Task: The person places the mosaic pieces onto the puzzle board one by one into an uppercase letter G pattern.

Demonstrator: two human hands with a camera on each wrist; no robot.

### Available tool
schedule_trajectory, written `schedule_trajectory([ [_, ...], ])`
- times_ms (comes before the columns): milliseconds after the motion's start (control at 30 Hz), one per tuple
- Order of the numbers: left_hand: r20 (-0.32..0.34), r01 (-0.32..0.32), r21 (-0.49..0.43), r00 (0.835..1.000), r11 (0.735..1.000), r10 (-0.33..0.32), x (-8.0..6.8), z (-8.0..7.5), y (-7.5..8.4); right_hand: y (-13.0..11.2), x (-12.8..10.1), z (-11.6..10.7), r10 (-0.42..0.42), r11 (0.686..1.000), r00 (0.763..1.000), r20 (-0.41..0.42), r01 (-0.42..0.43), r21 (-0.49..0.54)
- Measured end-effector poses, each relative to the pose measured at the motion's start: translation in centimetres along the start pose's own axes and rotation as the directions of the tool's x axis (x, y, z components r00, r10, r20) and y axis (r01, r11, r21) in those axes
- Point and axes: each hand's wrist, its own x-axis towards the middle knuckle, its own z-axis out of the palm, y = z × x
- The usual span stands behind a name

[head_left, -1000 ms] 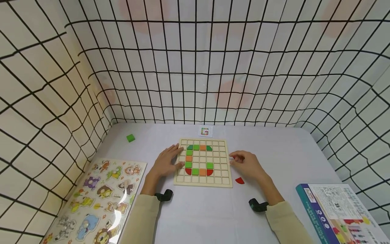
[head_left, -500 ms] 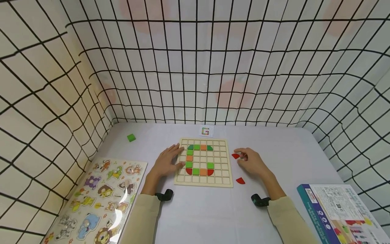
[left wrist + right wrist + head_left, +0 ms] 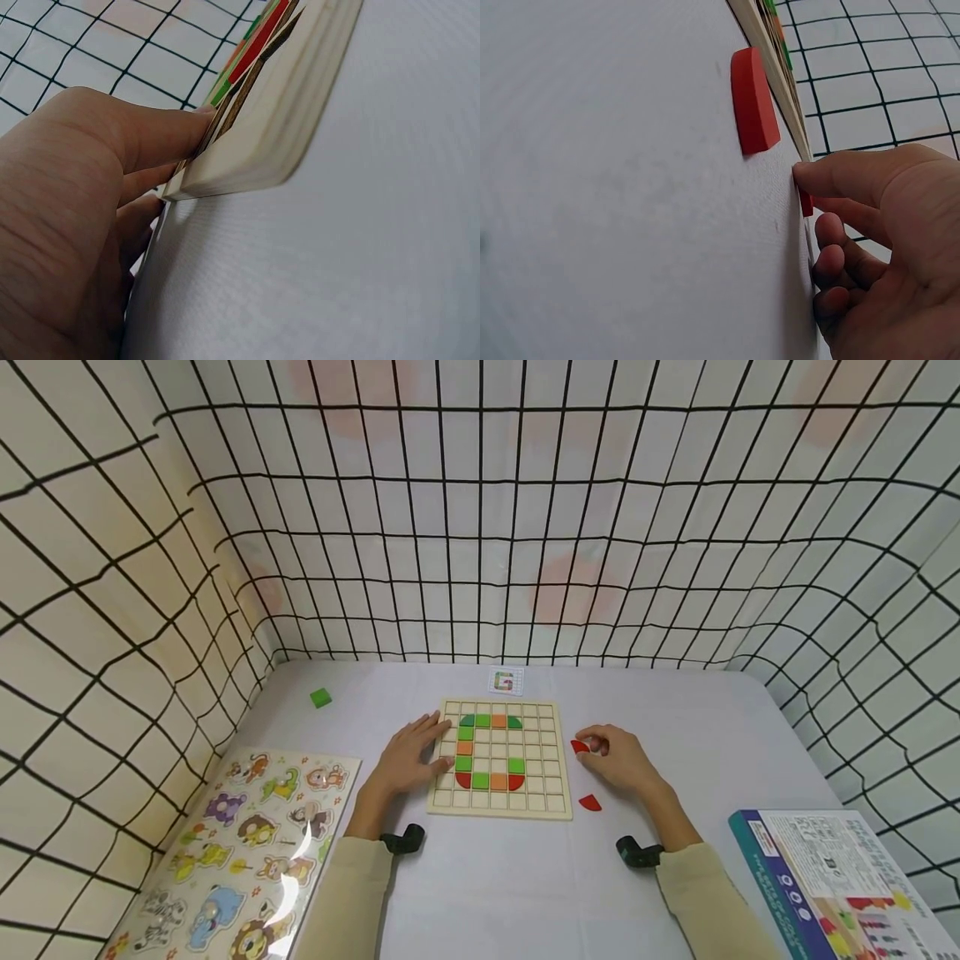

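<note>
A small red quarter-round wooden tile (image 3: pixel 579 746) lies on the pale tabletop (image 3: pixel 675 710) just right of the gridded wooden board (image 3: pixel 551 806), under the fingertips of the right hand (image 3: pixel 618 760), whose thumb and curled fingers pinch it. It looks light, stiff and smooth, likely easiest taken by its straight edges. Nearer the person lies a second red quarter-round tile (image 3: pixel 590 803), untouched. The left hand (image 3: pixel 408 758) rests flat, fingers straight, against the board's left edge. On the board, green, orange and red tiles form a partial letter G. Beyond it stands a small pattern card (image 3: pixel 506 682).
</note>
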Motion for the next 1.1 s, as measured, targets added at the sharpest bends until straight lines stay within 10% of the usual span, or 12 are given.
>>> schedule_trajectory([
  [1100,0.007,0.004,-0.009,1.000,1.000,-0.004,-0.1,-0.1,0.1,-4.0,0.4,2.9,-0.080,0.983,0.997,0.016,0.076,0.166],
])
